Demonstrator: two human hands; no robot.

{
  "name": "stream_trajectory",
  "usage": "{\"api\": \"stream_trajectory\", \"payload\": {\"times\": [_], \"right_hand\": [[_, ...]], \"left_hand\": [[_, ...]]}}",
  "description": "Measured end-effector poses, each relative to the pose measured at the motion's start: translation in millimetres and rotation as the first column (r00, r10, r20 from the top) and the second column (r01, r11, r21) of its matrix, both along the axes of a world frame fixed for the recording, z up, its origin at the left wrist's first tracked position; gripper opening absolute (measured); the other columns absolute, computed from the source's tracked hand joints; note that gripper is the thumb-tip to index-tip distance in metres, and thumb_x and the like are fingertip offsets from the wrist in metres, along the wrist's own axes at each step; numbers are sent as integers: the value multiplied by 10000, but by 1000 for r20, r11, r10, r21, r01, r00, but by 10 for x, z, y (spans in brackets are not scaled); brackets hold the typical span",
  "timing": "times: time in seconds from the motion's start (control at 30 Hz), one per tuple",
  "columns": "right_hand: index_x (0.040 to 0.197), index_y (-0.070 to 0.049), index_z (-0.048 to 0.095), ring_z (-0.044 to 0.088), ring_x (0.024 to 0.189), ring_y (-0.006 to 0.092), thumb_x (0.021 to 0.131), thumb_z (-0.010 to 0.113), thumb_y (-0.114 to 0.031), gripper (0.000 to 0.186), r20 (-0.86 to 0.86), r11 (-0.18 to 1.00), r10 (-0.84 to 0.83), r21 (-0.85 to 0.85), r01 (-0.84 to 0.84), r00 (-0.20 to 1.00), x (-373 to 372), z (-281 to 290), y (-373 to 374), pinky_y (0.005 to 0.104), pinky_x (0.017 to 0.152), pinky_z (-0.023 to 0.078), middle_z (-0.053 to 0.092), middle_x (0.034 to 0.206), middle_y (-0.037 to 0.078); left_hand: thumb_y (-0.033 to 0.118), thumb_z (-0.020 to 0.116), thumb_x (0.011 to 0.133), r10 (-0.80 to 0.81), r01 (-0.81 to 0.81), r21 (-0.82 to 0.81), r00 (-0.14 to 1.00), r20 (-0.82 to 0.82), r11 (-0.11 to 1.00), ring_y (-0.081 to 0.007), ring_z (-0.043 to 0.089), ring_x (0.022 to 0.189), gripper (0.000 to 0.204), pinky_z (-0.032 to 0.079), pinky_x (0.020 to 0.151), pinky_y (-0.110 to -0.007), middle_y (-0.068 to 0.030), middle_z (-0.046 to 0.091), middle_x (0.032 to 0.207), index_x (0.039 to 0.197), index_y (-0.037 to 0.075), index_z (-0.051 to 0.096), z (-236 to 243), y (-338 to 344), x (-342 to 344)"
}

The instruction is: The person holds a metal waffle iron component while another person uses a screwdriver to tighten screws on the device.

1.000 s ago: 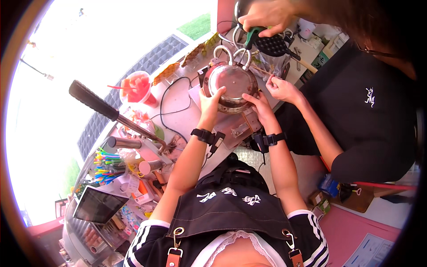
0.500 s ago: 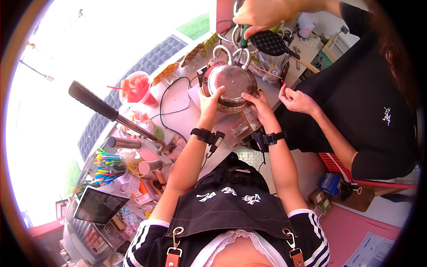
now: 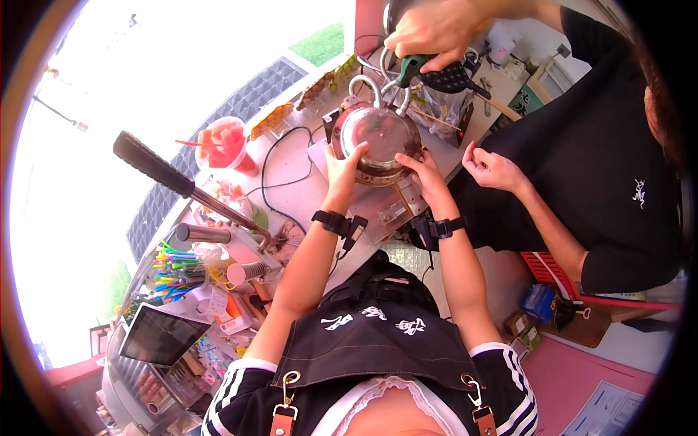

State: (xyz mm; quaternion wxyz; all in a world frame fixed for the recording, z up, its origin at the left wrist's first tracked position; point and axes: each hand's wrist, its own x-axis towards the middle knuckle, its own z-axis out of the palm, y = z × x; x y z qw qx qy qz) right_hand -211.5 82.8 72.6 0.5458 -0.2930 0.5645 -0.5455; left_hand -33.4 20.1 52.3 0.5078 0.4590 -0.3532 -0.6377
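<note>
Your left hand [image 3: 343,168] and right hand [image 3: 429,176] clamp the near side of the round metal device [image 3: 378,132] over the counter [image 3: 288,155]; beyond it, a co-worker's hand [image 3: 435,35] grips a green handle [image 3: 412,67].

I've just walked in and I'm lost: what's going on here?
The person's left hand and right hand hold a round metal piece from either side, its looped tubes pointing away. A co-worker's hand holds a green tool at the right-hand tube; whether they touch is unclear. The co-worker's other hand is curled loosely nearby.
</note>
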Motion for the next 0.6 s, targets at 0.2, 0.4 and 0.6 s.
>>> {"api": "stream_trajectory", "payload": {"times": [0.2,0.4,0.6], "right_hand": [[1211,51,522,601,1012,181,729,859,-234,653,-2,998,-62,-10,62,998,-6,-12,6,301,925,450,636,1090,102],[1263,-9,500,540,1130,202,727,843,-330,712,-39,999,-35,30,36,999,-47,-117,-8,376,987,368,600,1192,89],[1304,-83,498,484,1224,218,738,816,-405,725,-62,998,23,59,-19,998,-35,-74,13,456,1036,283,581,1264,63]], "left_hand": [[256,830,742,-17,18,32,1000,-13,999,-210,582,1060,728,494,877,-329,-133,559,1186,1285,7,415,48,16,-16],[239,784,796,-15,16,-23,998,55,1000,-168,645,906,670,586,672,-300,-93,567,1129,1301,66,378,-102,-47,-5],[239,784,795,-13,14,-26,998,54,1000,-168,644,916,675,587,673,-296,-93,563,1137,1304,64,376,-112,-38,-3]]}}
